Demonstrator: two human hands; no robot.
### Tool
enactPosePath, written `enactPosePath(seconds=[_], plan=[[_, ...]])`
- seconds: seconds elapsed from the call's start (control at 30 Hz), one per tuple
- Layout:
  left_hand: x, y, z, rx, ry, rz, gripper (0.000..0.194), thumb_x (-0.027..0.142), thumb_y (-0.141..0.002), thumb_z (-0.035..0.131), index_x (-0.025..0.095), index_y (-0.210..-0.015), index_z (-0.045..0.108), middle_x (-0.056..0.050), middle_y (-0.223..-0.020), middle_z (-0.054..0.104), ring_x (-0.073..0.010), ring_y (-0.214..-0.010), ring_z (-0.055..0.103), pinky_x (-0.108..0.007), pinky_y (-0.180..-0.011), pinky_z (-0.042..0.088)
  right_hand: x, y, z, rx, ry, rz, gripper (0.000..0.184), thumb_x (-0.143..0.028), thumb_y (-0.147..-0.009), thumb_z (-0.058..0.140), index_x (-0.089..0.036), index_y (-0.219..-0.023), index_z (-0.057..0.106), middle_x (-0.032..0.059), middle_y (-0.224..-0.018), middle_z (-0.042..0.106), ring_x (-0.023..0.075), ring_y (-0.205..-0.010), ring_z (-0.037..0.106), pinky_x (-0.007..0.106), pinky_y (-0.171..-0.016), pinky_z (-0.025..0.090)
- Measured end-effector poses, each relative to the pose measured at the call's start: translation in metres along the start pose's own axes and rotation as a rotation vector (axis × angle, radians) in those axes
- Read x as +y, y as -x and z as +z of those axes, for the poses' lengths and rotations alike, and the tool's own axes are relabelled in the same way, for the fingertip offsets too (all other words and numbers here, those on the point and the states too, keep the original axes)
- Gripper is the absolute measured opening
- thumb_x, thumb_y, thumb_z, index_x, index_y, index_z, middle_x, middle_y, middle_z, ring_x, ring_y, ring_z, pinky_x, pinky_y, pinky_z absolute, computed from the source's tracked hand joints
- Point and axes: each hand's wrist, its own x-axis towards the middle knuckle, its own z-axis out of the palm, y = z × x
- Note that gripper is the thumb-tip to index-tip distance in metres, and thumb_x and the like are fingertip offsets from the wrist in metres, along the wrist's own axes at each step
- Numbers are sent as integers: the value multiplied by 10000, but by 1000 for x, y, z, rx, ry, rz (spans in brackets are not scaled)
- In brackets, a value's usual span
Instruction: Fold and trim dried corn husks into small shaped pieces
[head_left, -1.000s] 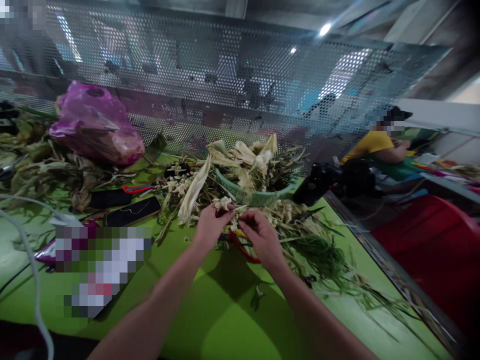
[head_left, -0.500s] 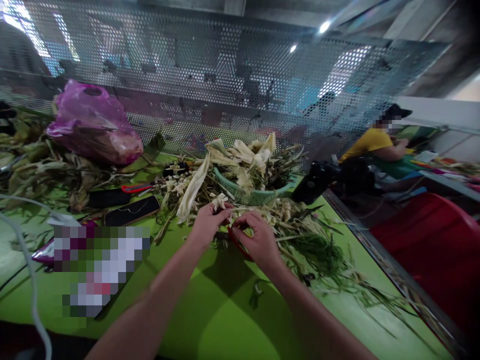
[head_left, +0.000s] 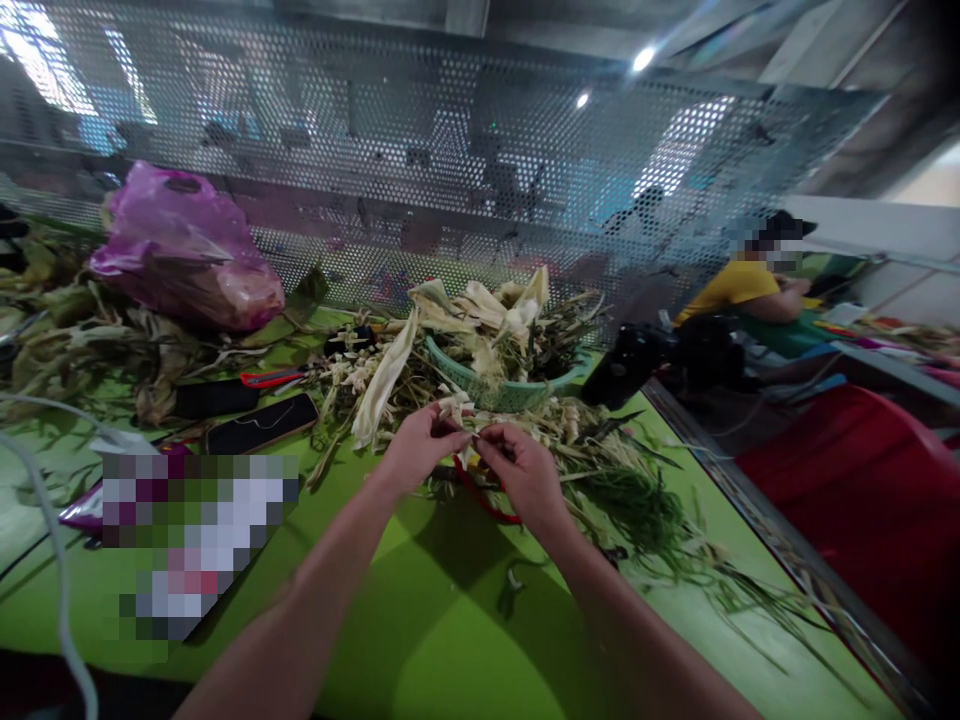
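Your left hand (head_left: 415,447) pinches a pale husk piece (head_left: 454,404) between thumb and fingers, just in front of the green basket (head_left: 517,396) — your right hand (head_left: 527,470) comes up close beside it, thumb and fingertips drawn together, though what they grip is too small to tell. Near that hand, a red curved handle (head_left: 474,496) shows over the counter (head_left: 450,640) — dried husks (head_left: 484,305) fill the basket
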Motion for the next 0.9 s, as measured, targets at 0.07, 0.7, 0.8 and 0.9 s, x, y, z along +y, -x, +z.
enactPosePath(seconds=[0.07,0.7,0.8,0.9], plan=[[1,1,1,42,39,-24,377,277,-642,733,131,-968,611,-7,-733,624,-126,-691,560,-261,-711,446,1,1,0,6,-26,31,184,-389,-798,613,-205,-796,606,-11,-619,557,147,-550,489,248,-508,373],[-2,8,8,-188,-47,-37,478,217,-679,686,153,-1132,549,-42,-832,653,-154,-746,594,-252,-665,454,-7,-4,-1,-24,-603,341,260,-344,-634,774,-183,-753,609,-38,-635,565,91,-511,486,222,-490,417],[-1,7,6,-187,-66,-64,444,242,-676,696,145,-1096,587,-51,-835,656,-147,-732,584,-248,-655,445,-7,-6,-3,57,-578,307,261,-342,-623,778,-184,-761,623,-66,-604,524,44,-410,315,195,-376,272],[0,8,4,-188,-75,-68,364,264,-682,697,142,-1018,630,-65,-891,663,-149,-768,583,-258,-698,450,-8,-6,-3,102,-601,290,252,-334,-627,775,-179,-758,626,-65,-637,544,29,-403,273,193,-358,226]])
